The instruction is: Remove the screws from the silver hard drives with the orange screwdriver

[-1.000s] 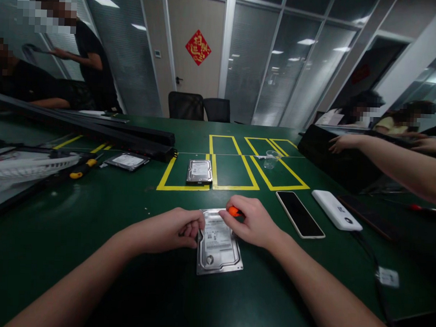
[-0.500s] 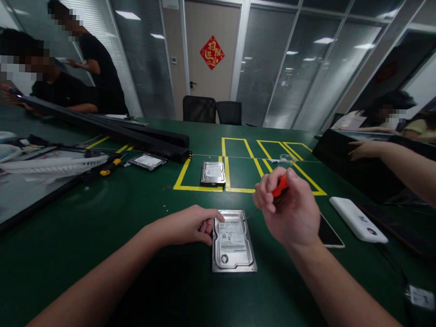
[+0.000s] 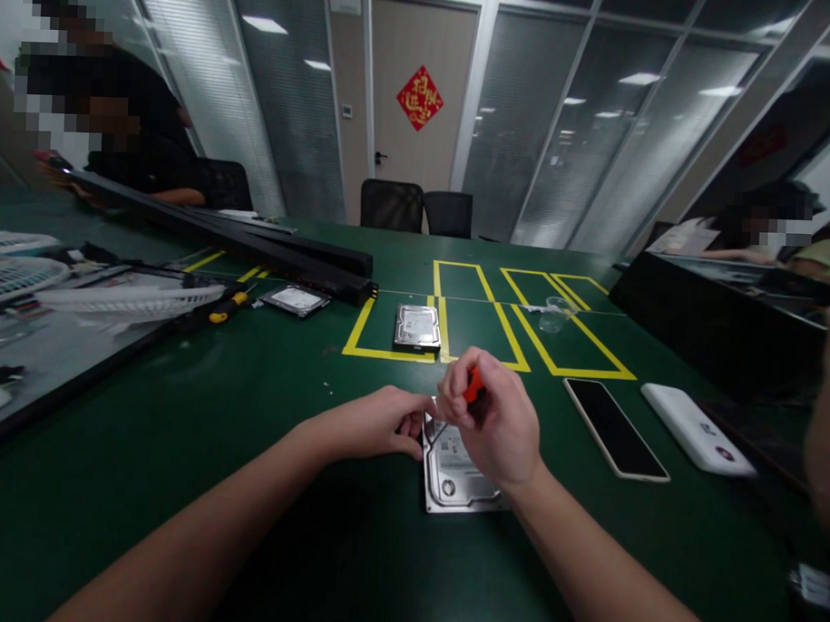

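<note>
A silver hard drive [image 3: 460, 489] lies flat on the green table in front of me, label side up. My left hand [image 3: 387, 423] grips its left edge, with the index finger on the top and the thumb at the side. My right hand [image 3: 497, 418] is wrapped round the red-orange handle of a screwdriver [image 3: 475, 384] above the drive. The thin shaft slants down toward the drive's upper left, near my left fingertips. My right hand covers the drive's upper right part, and I cannot tell whether the tip sits in a screw.
A second hard drive [image 3: 418, 327] sits within yellow tape lines, and a third drive [image 3: 295, 299] lies farther left beside a yellow-handled screwdriver [image 3: 230, 307]. On the right are a phone [image 3: 616, 429], a white power bank [image 3: 698, 430] and a plastic cup [image 3: 552, 316]. People sit or stand around.
My right hand has moved left and down with the screwdriver, from beside the drive to over it. My left hand stays on the drive's edge. Another person's arm at right has drawn back.
</note>
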Tool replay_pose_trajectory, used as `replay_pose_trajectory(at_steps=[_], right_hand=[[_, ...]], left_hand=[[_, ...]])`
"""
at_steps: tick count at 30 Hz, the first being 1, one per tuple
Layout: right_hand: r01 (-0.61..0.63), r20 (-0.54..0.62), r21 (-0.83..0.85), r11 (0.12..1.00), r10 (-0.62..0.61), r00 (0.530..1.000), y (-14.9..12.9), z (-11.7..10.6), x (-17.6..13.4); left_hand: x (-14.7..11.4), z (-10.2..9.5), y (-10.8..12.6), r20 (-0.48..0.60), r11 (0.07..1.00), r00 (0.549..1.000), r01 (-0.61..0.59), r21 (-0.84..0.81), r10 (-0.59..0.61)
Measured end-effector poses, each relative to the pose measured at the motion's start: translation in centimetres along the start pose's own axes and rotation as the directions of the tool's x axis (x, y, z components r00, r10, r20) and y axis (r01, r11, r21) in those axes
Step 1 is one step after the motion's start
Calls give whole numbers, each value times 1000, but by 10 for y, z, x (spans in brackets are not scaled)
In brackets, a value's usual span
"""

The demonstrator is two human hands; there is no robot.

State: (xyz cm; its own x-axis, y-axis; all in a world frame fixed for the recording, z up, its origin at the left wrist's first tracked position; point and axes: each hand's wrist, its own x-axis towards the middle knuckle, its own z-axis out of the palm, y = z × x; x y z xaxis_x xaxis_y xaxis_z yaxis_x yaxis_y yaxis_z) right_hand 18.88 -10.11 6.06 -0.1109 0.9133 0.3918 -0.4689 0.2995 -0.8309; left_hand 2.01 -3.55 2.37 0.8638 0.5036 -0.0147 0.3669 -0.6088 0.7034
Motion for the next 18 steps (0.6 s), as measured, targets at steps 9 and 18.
replay_pose_trajectory(at_steps=[9,18], right_hand=[[1,22,30,1000,-1,1000,11,-2,-2],[-11,22,19,1000,10,1000,15,-5,-3]], left_hand=[[1,4,-8,-22,1000,1000,0,25,1],[1,4,-9,-18,1000,1000,-4,21,4]])
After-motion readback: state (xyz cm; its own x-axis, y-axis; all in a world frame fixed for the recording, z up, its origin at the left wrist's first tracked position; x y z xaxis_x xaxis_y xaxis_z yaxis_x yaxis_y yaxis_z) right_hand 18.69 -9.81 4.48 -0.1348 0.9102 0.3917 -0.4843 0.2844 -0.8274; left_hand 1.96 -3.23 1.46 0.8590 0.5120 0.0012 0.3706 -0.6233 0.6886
